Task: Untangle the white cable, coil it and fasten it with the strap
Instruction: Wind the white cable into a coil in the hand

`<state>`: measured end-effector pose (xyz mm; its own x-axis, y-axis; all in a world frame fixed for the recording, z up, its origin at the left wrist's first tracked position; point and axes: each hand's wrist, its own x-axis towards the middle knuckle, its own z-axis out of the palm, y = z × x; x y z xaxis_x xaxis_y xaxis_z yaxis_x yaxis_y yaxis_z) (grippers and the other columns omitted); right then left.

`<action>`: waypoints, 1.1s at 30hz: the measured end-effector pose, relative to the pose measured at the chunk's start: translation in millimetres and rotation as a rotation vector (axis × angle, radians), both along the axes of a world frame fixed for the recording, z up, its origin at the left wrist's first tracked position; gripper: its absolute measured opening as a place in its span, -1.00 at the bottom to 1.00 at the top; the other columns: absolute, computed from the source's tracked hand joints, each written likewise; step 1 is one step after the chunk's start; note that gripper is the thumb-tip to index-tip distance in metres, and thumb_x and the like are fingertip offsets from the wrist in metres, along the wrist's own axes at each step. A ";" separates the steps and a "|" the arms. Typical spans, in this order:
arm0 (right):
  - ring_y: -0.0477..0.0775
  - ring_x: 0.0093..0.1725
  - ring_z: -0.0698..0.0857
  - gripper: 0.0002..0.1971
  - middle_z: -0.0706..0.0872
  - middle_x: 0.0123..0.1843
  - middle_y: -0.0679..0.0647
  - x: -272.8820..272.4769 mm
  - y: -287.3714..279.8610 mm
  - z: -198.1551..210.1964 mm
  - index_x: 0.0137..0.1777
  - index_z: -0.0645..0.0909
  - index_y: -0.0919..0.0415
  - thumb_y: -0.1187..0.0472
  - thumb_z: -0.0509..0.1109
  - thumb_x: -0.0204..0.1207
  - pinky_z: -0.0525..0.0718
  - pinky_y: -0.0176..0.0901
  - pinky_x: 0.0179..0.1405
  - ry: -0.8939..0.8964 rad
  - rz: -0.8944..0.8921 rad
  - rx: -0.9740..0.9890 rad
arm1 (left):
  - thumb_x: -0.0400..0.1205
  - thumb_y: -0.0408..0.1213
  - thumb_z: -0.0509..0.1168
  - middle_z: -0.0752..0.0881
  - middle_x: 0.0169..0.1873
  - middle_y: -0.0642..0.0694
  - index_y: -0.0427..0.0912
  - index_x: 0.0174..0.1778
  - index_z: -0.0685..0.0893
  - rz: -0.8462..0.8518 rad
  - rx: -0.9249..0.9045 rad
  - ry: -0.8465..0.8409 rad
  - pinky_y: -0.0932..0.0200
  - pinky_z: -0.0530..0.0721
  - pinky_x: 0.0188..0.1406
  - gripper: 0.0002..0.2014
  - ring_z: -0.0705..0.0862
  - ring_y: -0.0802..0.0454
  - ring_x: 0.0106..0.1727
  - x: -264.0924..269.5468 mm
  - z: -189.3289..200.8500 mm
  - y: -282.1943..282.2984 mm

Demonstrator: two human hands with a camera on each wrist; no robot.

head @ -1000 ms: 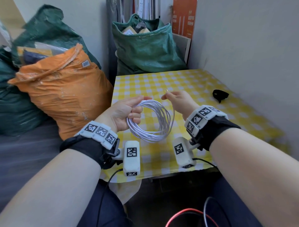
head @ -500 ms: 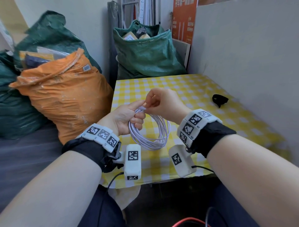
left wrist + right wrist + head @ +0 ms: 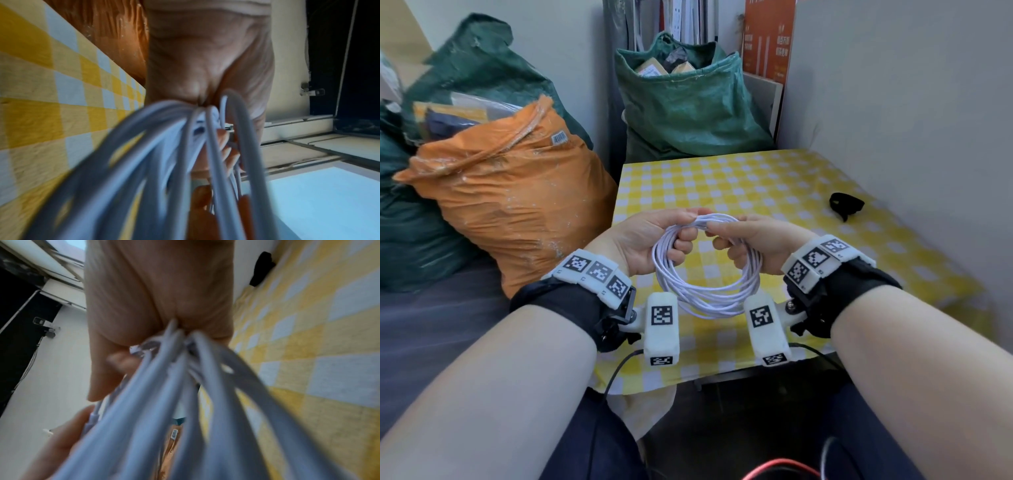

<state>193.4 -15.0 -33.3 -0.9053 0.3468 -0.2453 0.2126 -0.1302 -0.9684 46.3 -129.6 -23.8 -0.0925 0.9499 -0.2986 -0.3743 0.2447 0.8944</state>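
The white cable (image 3: pixel 705 298) is wound into a round coil of several loops and hangs in the air above the near part of the table. My left hand (image 3: pixel 654 240) grips the top left of the coil, fingers curled through the loops. My right hand (image 3: pixel 750 240) grips the top right of the coil, close beside the left. Both wrist views show blurred cable strands (image 3: pixel 185 162) (image 3: pixel 174 394) running out of a closed fist. The black strap (image 3: pixel 846 204) lies on the yellow checked tablecloth (image 3: pixel 756 185) at the far right, near the wall.
An orange sack (image 3: pixel 510 205) stands left of the table and a green sack (image 3: pixel 688 102) behind it. A grey wall (image 3: pixel 911 102) runs along the table's right side. Black and red wires (image 3: pixel 784 467) lie over my lap.
My right hand has come off the top of the coil by my left thumb and taken a full grip on the coil's right side. The coil hangs a little lower and wider.
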 end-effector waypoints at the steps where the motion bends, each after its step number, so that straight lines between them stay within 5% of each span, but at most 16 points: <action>1: -0.18 -0.61 0.25 -0.79 0.34 -0.41 -0.04 0.2 1.6 0.1 0.10 0.60 0.12 0.02 0.27 0.63 0.26 -0.41 -0.69 -0.007 0.011 0.002 | 0.71 -0.33 0.06 0.43 -0.55 0.01 -0.17 0.21 0.54 -0.007 -0.001 0.032 0.41 0.31 -0.72 -0.77 0.35 0.19 -0.61 0.7 0.3 2.5; 3: -0.17 -0.60 0.15 -0.68 0.23 -0.48 -0.09 -0.4 6.1 -0.8 0.14 0.63 0.06 -0.12 0.23 0.61 0.16 -0.39 -0.71 -0.024 -0.011 0.053 | 0.72 -0.37 0.05 0.42 -0.54 0.01 -0.17 0.13 0.57 -0.025 0.005 0.077 0.40 0.32 -0.69 -0.79 0.36 0.19 -0.60 3.1 0.5 8.7; 6: -0.17 -0.64 0.14 -0.63 0.19 -0.53 -0.10 1.2 13.8 -3.8 -0.07 0.63 0.17 -0.15 0.25 0.60 0.13 -0.37 -0.73 -0.031 -0.117 0.112 | 0.71 -0.35 0.08 0.47 -0.50 -0.01 -0.16 0.04 0.59 -0.022 -0.002 0.126 0.37 0.46 -0.60 -0.83 0.43 0.16 -0.52 7.0 -1.2 21.5; 12: -0.15 -0.65 0.13 -0.70 0.21 -0.61 -0.14 13.2 39.8 -17.5 -0.08 0.65 0.17 -0.07 0.30 0.60 0.12 -0.36 -0.74 0.033 -0.256 0.103 | 0.71 0.06 0.03 0.61 -0.44 -0.07 -0.20 0.10 0.65 -0.065 -0.123 0.155 -0.05 0.70 -0.14 -0.57 0.60 0.01 -0.42 14.0 -9.3 51.6; 16: -0.14 -0.63 0.12 -0.64 0.20 -0.59 -0.13 23.5 56.3 -22.1 -0.13 0.66 0.14 -0.16 0.26 0.59 0.12 -0.34 -0.72 0.057 -0.325 0.087 | 0.74 0.13 -0.11 0.55 -0.57 -0.03 -0.17 0.02 0.61 -0.071 -0.159 0.150 0.09 0.67 -0.27 -0.48 0.49 0.07 -0.59 20.4 -12.6 75.7; 20: -0.10 -0.61 0.09 -0.43 0.15 -0.56 -0.09 38.3 76.6 -24.2 -0.58 0.59 0.04 -0.21 0.18 0.61 0.09 -0.31 -0.70 0.052 -0.415 0.053 | 0.75 0.09 -0.10 0.55 -0.48 -0.06 -0.20 0.07 0.65 -0.108 -0.150 0.097 0.17 0.50 -0.30 -0.48 0.48 0.07 -0.49 28.5 -16.8 101.8; 26: -0.11 -0.64 0.11 -0.65 0.20 -0.62 -0.09 59.1 114.2 -35.5 -0.29 0.54 0.13 -0.09 0.25 0.62 0.09 -0.35 -0.71 0.046 -0.501 0.013 | 0.57 0.14 0.15 0.63 -0.24 -0.13 -0.28 0.01 0.67 -0.216 -0.170 0.140 0.07 0.59 -0.03 -0.49 0.60 -0.04 -0.20 39.4 -24.6 144.0; 29: -0.10 -0.63 0.11 -0.59 0.21 -0.57 -0.06 66.0 133.1 -43.0 -0.39 0.62 0.10 -0.10 0.27 0.61 0.08 -0.34 -0.68 0.034 -0.560 -0.008 | 0.48 0.02 0.29 0.63 -0.33 -0.11 -0.26 0.02 0.65 -0.249 -0.176 0.214 0.08 0.72 -0.12 -0.60 0.66 -0.06 -0.25 43.0 -28.2 161.2; 33: -0.10 -0.61 0.11 -0.46 0.19 -0.55 -0.06 70.9 149.2 -46.3 -0.61 0.60 0.05 -0.11 0.26 0.61 0.06 -0.28 -0.65 0.027 -0.586 -0.056 | 0.60 -0.14 0.26 0.61 -0.36 -0.09 -0.24 0.01 0.62 -0.187 -0.108 0.239 0.13 0.72 -0.26 -0.77 0.66 0.01 -0.42 49.0 -33.4 181.4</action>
<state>264.3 134.2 -79.6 -0.5724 0.7785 -0.2574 0.0654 -0.2695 -0.9608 95.3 51.8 -57.2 0.0008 0.9209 -0.3899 -0.0958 0.3882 0.9166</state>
